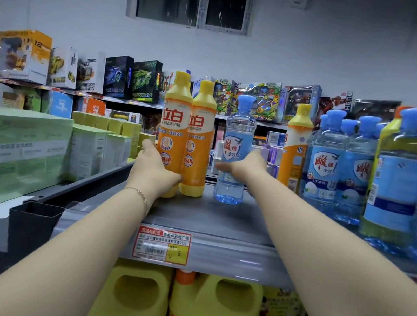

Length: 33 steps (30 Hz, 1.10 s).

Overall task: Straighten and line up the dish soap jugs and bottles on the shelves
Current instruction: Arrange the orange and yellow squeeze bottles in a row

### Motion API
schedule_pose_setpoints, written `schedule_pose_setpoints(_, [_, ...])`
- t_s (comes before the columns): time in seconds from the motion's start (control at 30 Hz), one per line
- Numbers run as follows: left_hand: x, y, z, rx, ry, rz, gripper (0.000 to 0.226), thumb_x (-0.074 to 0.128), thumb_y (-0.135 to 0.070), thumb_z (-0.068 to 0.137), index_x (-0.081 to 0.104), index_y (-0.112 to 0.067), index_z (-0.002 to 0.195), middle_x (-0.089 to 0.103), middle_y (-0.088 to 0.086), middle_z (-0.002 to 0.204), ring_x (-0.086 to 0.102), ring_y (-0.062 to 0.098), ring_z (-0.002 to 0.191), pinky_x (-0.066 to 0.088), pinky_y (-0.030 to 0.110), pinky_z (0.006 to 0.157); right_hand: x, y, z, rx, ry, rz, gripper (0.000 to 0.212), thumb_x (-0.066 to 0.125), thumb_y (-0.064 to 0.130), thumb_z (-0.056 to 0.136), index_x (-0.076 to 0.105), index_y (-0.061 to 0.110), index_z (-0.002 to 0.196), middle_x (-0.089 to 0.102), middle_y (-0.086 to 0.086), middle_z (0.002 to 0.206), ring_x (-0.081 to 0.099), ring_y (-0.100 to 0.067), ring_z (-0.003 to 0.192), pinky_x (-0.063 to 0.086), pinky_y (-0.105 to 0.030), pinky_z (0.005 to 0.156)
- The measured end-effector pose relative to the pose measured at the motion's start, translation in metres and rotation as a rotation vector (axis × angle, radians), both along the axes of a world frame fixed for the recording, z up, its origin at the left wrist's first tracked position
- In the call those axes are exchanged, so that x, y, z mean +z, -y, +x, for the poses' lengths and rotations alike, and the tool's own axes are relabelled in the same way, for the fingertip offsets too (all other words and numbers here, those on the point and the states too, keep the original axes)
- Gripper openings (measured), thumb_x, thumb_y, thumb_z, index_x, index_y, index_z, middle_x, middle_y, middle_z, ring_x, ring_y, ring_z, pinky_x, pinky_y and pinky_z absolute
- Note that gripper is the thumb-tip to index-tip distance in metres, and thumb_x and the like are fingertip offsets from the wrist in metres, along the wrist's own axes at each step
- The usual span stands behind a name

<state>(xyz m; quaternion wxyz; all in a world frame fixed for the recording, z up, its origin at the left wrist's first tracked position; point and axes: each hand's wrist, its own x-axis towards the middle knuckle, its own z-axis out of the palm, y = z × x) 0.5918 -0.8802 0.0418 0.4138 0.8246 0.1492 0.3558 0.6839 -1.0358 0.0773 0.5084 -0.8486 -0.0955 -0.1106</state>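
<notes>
On upper shelf point(219, 222), at 11 o'clock: gripping opaque orange bottle point(173, 125) with left hand point(153, 168); at 1 o'clock, clasping clear bottle point(239, 132), full of blue liquid, with right hand point(244, 166). Below, at 6 o'clock: yellow jugs point(213, 309).

We saw the two orange bottles point(173, 130) as smooth, opaque plastic with a slight gloss, and the blue bottle point(240, 124) as clear plastic under a glossy label. The shelf point(219, 222) looked like matt grey painted metal. Its front strip point(240, 258) was shiny clear plastic over a paper price tag point(162, 245). The yellow jugs point(213, 309) were smooth opaque plastic, and the toy boxes point(117, 76) looked like glossy card.
</notes>
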Motion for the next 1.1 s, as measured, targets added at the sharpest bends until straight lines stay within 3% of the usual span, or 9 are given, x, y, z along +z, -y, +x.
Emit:
schedule_pose_setpoints(0.13, [0.007,0.009,-0.014,0.208,0.126,0.079,0.099,0.08,-0.062,0.06,0.03,-0.013,0.129,0.042,0.012,0.129,0.044,0.029,0.12,0.043,0.045,0.094,0.008,0.004,-0.011,0.021,0.005,-0.114,0.064,0.079,0.028,0.076,0.043,0.005,0.123,0.054,-0.007,0.113,0.055,-0.023,0.105,0.049,-0.03,0.078])
schedule_pose_setpoints(0.27, [0.019,0.031,-0.03,0.202,0.397,0.274,0.058,0.063,-0.054,0.083,0.04,-0.012,0.116,0.044,-0.001,0.108,0.047,0.02,0.1,0.038,0.035,0.075,0.015,0.032,-0.023,0.042,-0.001,-0.12,0.076,0.078,0.022,0.078,0.033,0.001,0.135,0.052,-0.012,0.127,0.052,-0.027,0.116,0.047,-0.033,0.088])
schedule_pose_setpoints(0.37, [0.038,0.058,-0.032,-0.067,0.119,0.449,0.043,0.068,-0.041,0.084,0.045,-0.016,0.111,0.055,0.002,0.102,0.055,0.022,0.093,0.048,0.037,0.076,0.016,0.065,-0.029,0.047,0.022,-0.22,0.057,0.076,0.023,0.077,0.048,0.001,0.12,0.055,-0.017,0.126,0.056,-0.031,0.111,0.047,-0.035,0.086])
schedule_pose_setpoints(0.47, [0.052,0.1,-0.018,-0.311,-0.296,0.484,0.061,0.076,-0.04,0.078,0.045,-0.014,0.124,0.058,0.003,0.109,0.057,0.022,0.097,0.05,0.034,0.078,0.018,0.097,-0.035,0.044,0.026,-0.288,0.034,0.076,0.027,0.078,0.053,0.009,0.095,0.06,-0.017,0.119,0.055,-0.025,0.092,0.047,-0.035,0.083])
schedule_pose_setpoints(0.57, [0.045,0.141,0.001,-0.5,-0.443,0.366,0.067,0.079,-0.028,0.078,0.039,-0.009,0.129,0.056,0.005,0.096,0.057,0.023,0.091,0.051,0.03,0.068,0.019,0.124,-0.039,0.052,-0.024,-0.286,0.049,0.077,0.027,0.079,0.05,0.003,0.113,0.061,-0.012,0.113,0.06,-0.025,0.099,0.051,-0.04,0.092])
schedule_pose_setpoints(0.67, [0.032,0.167,0.022,-0.657,-0.455,0.199,0.04,0.075,-0.012,0.082,0.047,-0.019,0.11,0.056,0.003,0.084,0.056,0.022,0.081,0.052,0.031,0.07,0.019,0.15,-0.044,0.014,0.04,-0.347,0.051,0.08,0.031,0.074,0.056,0.008,0.113,0.063,-0.009,0.112,0.061,-0.025,0.1,0.053,-0.041,0.09])
schedule_pose_setpoints(0.8, [0.027,0.185,0.042,-0.764,-0.387,0.078,0.049,0.077,-0.002,0.077,0.055,-0.018,0.117,0.058,0.0,0.085,0.059,0.017,0.072,0.057,0.035,0.075,0.017,0.169,-0.051,-0.133,0.215,-0.558,0.051,0.077,0.044,0.074,0.06,0.01,0.108,0.064,-0.007,0.107,0.059,-0.021,0.09,0.051,-0.031,0.074])
schedule_pose_setpoints(0.9, [0.028,0.195,0.047,-0.78,-0.352,0.086,0.036,0.077,0.001,0.076,0.055,-0.022,0.095,0.055,-0.003,0.079,0.06,0.017,0.071,0.057,0.034,0.071,0.012,0.175,-0.058,-0.25,0.35,-0.66,0.053,0.074,0.051,0.075,0.058,0.01,0.106,0.061,-0.006,0.1,0.058,-0.025,0.09,0.046,-0.03,0.068])
schedule_pose_setpoints(1.1, [0.026,0.214,0.059,-0.772,-0.315,0.151,0.038,0.081,-0.001,0.072,0.057,-0.014,0.098,0.063,0.005,0.093,0.067,0.03,0.094,0.056,0.049,0.086,0.001,0.178,-0.06,-0.356,0.606,-0.808,0.027,0.056,0.04,0.089,0.048,0.015,0.092,0.06,-0.008,0.093,0.061,-0.031,0.093,0.04,-0.033,0.066])
